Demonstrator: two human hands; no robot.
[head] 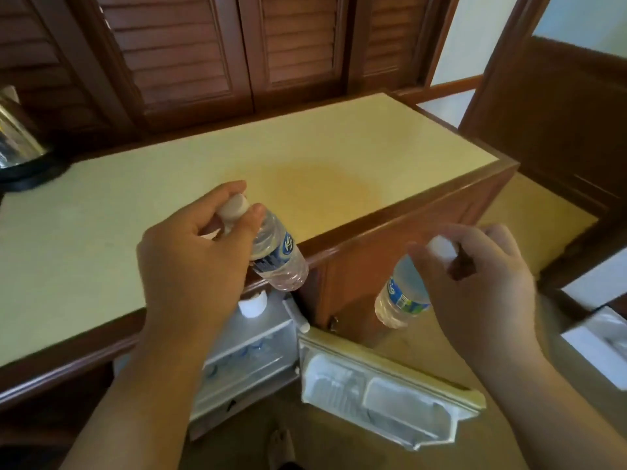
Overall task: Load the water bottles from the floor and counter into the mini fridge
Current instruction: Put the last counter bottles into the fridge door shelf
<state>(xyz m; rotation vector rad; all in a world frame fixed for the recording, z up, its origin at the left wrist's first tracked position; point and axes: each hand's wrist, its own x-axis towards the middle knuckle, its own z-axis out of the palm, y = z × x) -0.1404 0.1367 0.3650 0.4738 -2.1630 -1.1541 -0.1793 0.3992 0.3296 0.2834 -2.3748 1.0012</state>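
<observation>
My left hand grips a clear water bottle by its white cap, above the counter's front edge. My right hand holds a second water bottle by the cap, hanging over the floor in front of the cabinet. Below the counter the mini fridge stands open, with several bottles on its shelf and one white cap near the top. Its door is swung out to the right, its door shelves bare.
The yellow counter top runs left to right with a wooden edge. A steel kettle stands at its far left. Louvred wooden doors rise behind. A white bin sits at the right edge, and a foot shows below.
</observation>
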